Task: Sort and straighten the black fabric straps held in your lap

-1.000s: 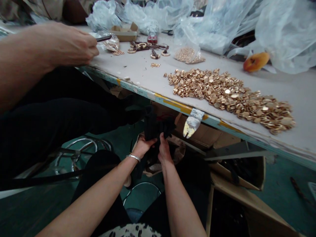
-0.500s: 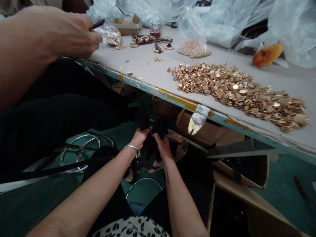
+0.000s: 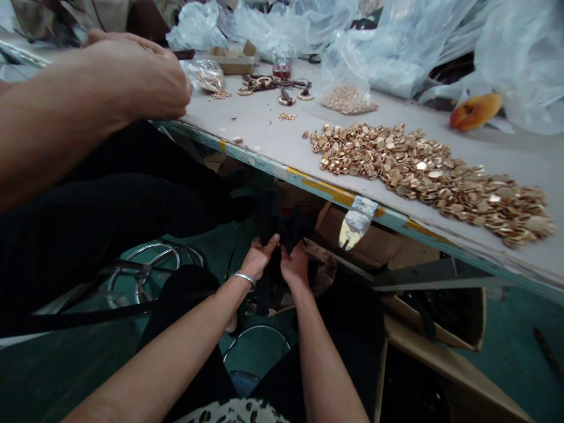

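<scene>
Below the table edge, between my knees, my left hand wears a silver bangle and is closed with its thumb pressed forward. Close beside it, my right hand is pinched too. Both grip a bunch of black strap-like material, whose exact kind is too dark to make out. More of this dark stuff hangs under the hands over a brown paper-lined container. Up on the table lies a long heap of small gold metal pieces.
Another person's hand works at the upper left. On the table are a plastic bag of gold bits, ring-and-strap pieces and a partly orange fruit. A notched metal tab juts from the edge; cardboard boxes stand lower right.
The view has tilted slightly, so the table sits a little lower. My hands stay close together on the dark material. The other person's hand has turned and its dark piece shows less.
</scene>
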Motion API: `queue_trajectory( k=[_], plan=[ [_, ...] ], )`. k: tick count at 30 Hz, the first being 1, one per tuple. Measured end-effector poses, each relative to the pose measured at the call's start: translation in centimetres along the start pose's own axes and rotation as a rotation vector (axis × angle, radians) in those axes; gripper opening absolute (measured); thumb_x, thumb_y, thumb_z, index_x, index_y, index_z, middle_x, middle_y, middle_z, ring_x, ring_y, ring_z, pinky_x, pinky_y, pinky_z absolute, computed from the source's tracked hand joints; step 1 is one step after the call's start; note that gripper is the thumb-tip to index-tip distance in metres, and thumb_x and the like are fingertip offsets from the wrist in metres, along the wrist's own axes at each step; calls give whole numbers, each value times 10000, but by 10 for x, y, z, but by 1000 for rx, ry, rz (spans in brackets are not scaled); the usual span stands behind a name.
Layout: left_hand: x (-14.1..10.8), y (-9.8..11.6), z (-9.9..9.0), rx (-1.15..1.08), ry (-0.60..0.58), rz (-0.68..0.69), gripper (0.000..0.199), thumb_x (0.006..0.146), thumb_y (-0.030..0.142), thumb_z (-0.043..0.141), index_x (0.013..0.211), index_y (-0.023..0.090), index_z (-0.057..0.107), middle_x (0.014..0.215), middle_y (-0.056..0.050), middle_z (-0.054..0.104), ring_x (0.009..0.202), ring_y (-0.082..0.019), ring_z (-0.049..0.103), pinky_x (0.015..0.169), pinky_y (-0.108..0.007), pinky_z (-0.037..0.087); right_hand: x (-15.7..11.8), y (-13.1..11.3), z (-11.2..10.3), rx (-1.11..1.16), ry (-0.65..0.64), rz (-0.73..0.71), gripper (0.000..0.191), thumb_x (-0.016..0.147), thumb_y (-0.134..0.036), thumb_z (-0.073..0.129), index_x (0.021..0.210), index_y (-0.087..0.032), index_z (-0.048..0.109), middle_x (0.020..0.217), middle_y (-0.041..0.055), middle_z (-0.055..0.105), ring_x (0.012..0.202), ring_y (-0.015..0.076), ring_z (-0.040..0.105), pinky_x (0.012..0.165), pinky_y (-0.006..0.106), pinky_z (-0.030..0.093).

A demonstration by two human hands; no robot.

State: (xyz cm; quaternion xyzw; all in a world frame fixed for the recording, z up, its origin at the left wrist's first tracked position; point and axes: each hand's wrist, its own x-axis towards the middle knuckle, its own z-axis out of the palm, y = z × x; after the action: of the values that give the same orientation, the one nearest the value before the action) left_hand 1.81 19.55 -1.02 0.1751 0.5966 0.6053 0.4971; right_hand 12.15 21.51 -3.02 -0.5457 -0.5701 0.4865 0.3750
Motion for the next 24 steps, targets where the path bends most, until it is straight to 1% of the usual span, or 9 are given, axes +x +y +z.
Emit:
queue_trajectory(
  k=[2,4,6,8,12,18,21,22,24],
  plan=[
    [-4,-6,5,-43,-13,3,298,689,318,853,892,179,685,976,-62,745,991,-219,680,903,-313,518,-8,-10,6,-161,-22,21,390,851,-253,554,1220,-128,569,1254,225,571,1187,401,548,991,531,440],
    [-9,-10,8,-93,-39,-19,366,646,391,871,909,210,692,1002,-75,751,1064,-257,668,919,-314,516,-13,-18,8,-290,-57,35,381,877,-248,521,1221,-90,558,1209,266,567,1133,434,565,920,551,471],
    [-13,-11,7,-145,-60,-59,429,659,485,841,966,225,694,1029,-89,750,1116,-279,652,938,-340,517,-14,-23,6,-394,-96,36,393,876,-192,499,1241,-56,541,1217,291,551,1151,440,548,913,537,473],
    [-16,-9,5,-189,-86,-108,485,648,512,840,1009,223,692,1036,-102,749,1136,-292,645,958,-360,513,-14,-26,2,-473,-143,14,438,863,-117,470,1287,-18,511,1291,313,507,1211,426,507,955,513,454],
    [-22,-6,3,-261,-158,-182,542,565,389,911,1029,213,693,1007,-84,758,1079,-293,675,963,-373,515,-22,-33,1,-574,-240,-84,468,871,-60,437,1327,19,505,1365,308,472,1325,410,386,1059,523,366],
    [-20,-3,-1,-308,-204,-348,361,573,247,862,884,135,716,839,-94,762,912,-307,721,906,-421,552,-45,-38,9,-571,-289,-164,614,835,-24,467,1441,38,393,1471,319,356,1412,486,180,1058,659,298],
    [-11,1,-8,-317,-178,-394,266,618,308,823,790,143,703,755,-84,749,882,-310,723,886,-434,560,-49,-37,6,-457,-334,-254,732,775,0,498,1488,7,330,1557,252,257,1464,423,65,1143,601,231],
    [-7,3,-11,-317,-168,-402,246,636,334,811,748,149,691,728,-84,743,878,-312,723,883,-437,561,-48,-36,4,-403,-353,-278,733,768,-11,512,1485,-19,356,1576,216,243,1477,380,64,1169,552,224],
    [-1,7,-15,-319,-158,-404,248,658,368,795,685,159,665,699,-88,735,885,-318,721,887,-440,558,-44,-33,-1,-285,-367,-295,605,821,-81,510,1425,-72,476,1569,157,300,1478,294,161,1190,456,243]
  ],
)
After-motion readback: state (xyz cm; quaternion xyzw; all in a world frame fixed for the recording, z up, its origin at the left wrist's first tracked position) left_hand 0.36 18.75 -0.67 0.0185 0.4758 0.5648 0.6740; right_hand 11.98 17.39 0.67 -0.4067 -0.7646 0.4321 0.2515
